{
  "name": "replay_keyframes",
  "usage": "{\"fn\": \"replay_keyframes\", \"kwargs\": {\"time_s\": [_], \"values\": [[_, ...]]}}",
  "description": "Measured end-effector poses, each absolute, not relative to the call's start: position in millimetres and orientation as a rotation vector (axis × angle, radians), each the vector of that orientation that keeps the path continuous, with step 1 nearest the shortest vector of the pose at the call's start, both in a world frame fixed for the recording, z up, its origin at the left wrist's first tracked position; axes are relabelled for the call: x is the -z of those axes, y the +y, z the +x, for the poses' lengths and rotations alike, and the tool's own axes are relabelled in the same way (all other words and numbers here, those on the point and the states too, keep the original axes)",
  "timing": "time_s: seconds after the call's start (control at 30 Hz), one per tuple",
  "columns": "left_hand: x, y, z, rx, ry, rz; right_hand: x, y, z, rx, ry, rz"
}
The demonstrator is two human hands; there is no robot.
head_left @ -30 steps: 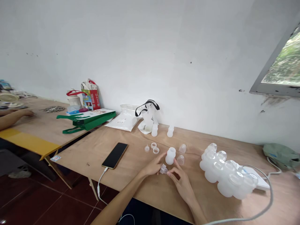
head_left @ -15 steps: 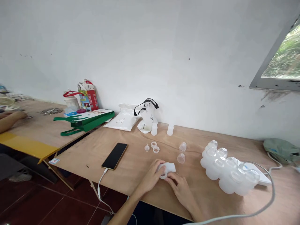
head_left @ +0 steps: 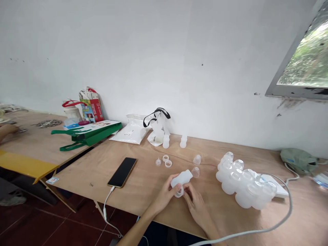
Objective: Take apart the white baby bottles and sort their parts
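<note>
My left hand (head_left: 167, 192) is closed around a frosted white baby bottle (head_left: 182, 177), tilted with its base up and away from me. A white screw ring (head_left: 179, 192) sits at the bottle's near end, under my left thumb. My right hand (head_left: 194, 202) has its fingers closed at the ring's right side, partly hidden. Just beyond lie two clear domed caps (head_left: 197, 159). To the left are two loose white rings (head_left: 168, 163) and a clear nipple piece (head_left: 158, 162).
Two frosted bottles (head_left: 183, 141) stand near the wall. A cluster of capped bottles (head_left: 246, 181) is at right, with a grey cable (head_left: 282, 222) curving around it. A phone (head_left: 122, 172) on a charging cord lies left. A co-worker's hand (head_left: 7, 130) shows far left.
The bottle has tipped so its far end points higher to the right, and its ring end faces more toward me. Both hands stay at it. The camera view has shifted slightly right.
</note>
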State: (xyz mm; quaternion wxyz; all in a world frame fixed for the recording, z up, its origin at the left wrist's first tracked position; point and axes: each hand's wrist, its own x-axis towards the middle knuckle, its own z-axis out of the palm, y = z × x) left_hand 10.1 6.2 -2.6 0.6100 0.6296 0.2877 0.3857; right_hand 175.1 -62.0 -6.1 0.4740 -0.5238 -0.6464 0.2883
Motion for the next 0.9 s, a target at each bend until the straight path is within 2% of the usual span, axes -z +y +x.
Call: {"fn": "replay_keyframes", "kwargs": {"time_s": [0.2,0.37,0.6,0.73,0.9], "values": [[1,13,6,-0.991,0.724,1.275,2,-67,169,-0.711,-1.634,-1.299],[-1,14,10,-1.113,0.733,1.231,0,-65,171,-0.580,-1.463,-1.355],[-26,33,-18,-1.348,0.869,1.202,-12,-55,206,-0.493,-1.325,-1.413],[-38,29,-26,-1.324,0.867,1.225,-17,-56,218,-0.475,-1.325,-1.467],[-28,16,-9,-1.172,0.812,1.334,-18,-58,212,-0.482,-1.423,-1.393]]}}
